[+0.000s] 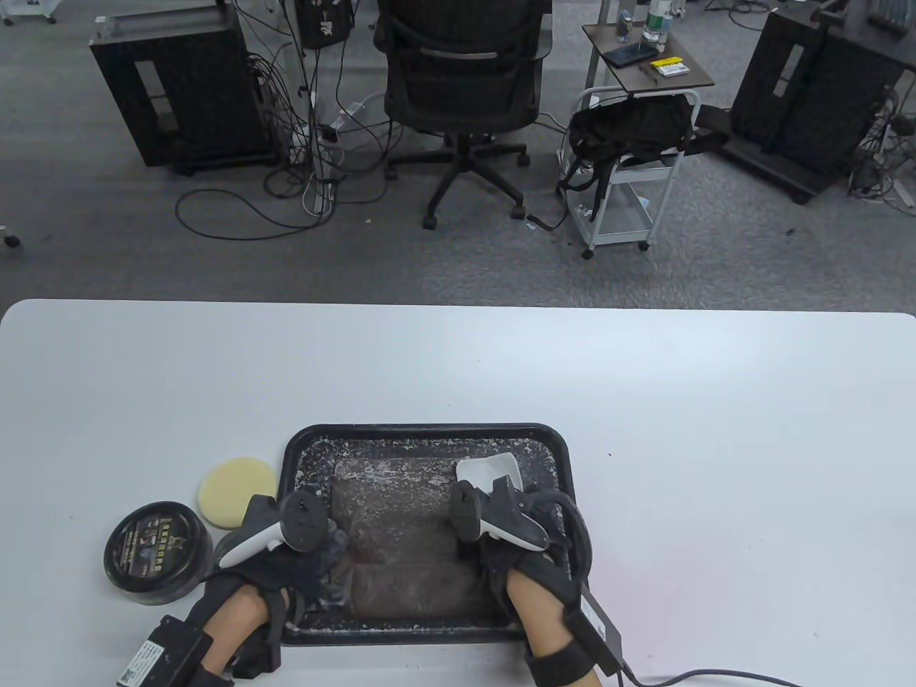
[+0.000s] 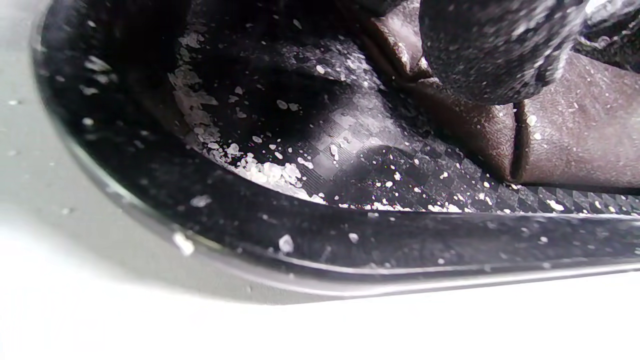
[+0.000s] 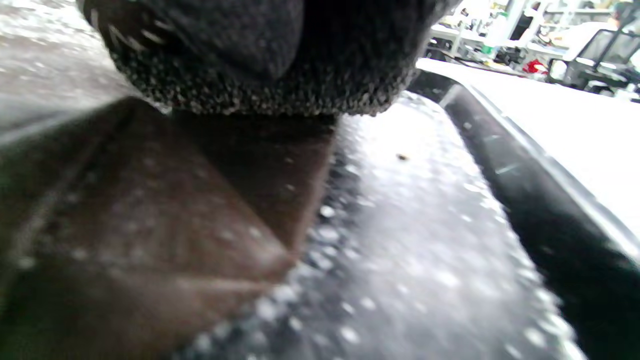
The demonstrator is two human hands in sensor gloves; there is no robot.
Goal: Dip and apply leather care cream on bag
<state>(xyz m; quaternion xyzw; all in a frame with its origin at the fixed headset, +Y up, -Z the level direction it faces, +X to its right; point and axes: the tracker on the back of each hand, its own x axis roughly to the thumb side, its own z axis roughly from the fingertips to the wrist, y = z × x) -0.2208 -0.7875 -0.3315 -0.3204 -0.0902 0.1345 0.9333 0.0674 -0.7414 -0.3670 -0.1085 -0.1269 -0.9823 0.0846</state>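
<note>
A brown leather bag (image 1: 401,529) lies flat in a black tray (image 1: 429,431), both dusted with white flakes. My left hand (image 1: 329,551) is at the bag's left edge; in the left wrist view a gloved finger (image 2: 490,50) presses on the bag (image 2: 575,145) near its edge. My right hand (image 1: 501,547) lies over the bag's right side, its fingers hidden under the tracker. In the right wrist view a gloved fingertip (image 3: 260,75) rests on the bag (image 3: 150,225). A black cream tin (image 1: 154,551), lid on, stands left of the tray beside a round yellow sponge (image 1: 236,490).
A small white dish (image 1: 490,469) sits in the tray's far right corner, just beyond my right hand. The tray's raised rim (image 2: 350,240) (image 3: 525,190) surrounds the bag. White tabletop (image 1: 715,429) stretches right and beyond the tray. An office chair and carts stand on the floor behind.
</note>
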